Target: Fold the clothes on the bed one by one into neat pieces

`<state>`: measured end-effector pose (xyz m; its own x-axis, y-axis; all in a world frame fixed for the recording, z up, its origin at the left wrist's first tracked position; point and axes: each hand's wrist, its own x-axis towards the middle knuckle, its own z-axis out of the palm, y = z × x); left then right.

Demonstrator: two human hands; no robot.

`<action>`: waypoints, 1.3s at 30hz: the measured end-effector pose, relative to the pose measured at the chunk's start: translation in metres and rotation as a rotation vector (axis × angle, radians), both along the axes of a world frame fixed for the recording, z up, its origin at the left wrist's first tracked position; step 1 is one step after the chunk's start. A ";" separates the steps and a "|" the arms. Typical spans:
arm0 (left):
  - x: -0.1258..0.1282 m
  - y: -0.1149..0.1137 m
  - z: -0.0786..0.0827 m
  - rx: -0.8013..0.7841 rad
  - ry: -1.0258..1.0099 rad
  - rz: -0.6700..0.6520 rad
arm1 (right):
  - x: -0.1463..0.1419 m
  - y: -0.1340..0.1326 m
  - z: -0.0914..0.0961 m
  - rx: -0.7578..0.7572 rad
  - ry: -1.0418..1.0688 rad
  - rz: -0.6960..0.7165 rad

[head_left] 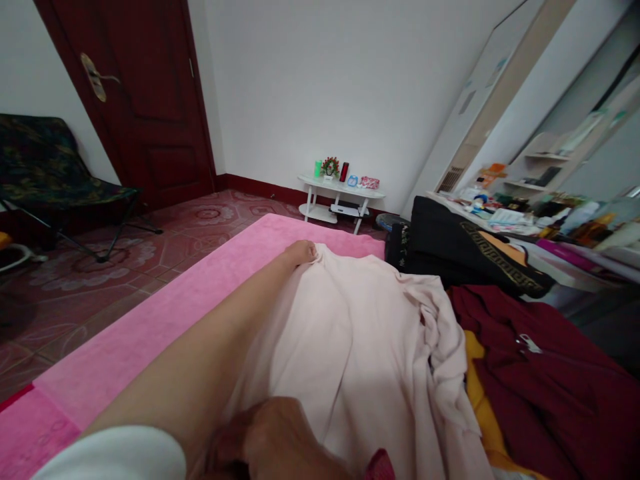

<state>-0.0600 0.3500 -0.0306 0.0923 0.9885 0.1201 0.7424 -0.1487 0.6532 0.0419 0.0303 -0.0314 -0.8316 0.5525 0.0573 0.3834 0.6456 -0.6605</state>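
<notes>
A pale pink top (360, 320) lies spread over the bed, with a bunched fold running down its right side. My left hand (301, 252), at the end of a stretched-out arm, pinches the top's far left corner. Close to me, my right hand (280, 437) is curled on the near left part of the same top; motion blurs its fingers and shadow partly covers them. A small dark red bit (380, 465) shows at the bottom edge, too cut off to name.
Pink bedding (200, 320) stretches left of the top. On the right lie a maroon zipped garment (550, 380), a yellow cloth (475, 367) and black clothing (440, 240). Beyond stand a small white table (340, 187), a cluttered dresser (530, 213) and a camouflage folding chair (55, 160).
</notes>
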 end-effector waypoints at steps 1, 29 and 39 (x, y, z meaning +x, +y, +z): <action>0.000 0.001 0.000 -0.002 -0.019 0.017 | 0.000 0.001 0.000 0.000 0.000 0.003; -0.009 -0.258 -0.014 0.202 0.408 -0.337 | 0.116 0.009 0.066 0.273 -0.457 -0.616; -0.009 -0.263 -0.013 0.286 0.367 -0.310 | 0.209 -0.052 0.063 0.304 -0.798 -1.075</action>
<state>-0.0692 0.0873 -0.0436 0.4601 0.8411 0.2843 0.8067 -0.5298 0.2619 0.2507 -0.0220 0.0317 0.1299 0.9915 0.0035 0.9878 -0.1297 0.0863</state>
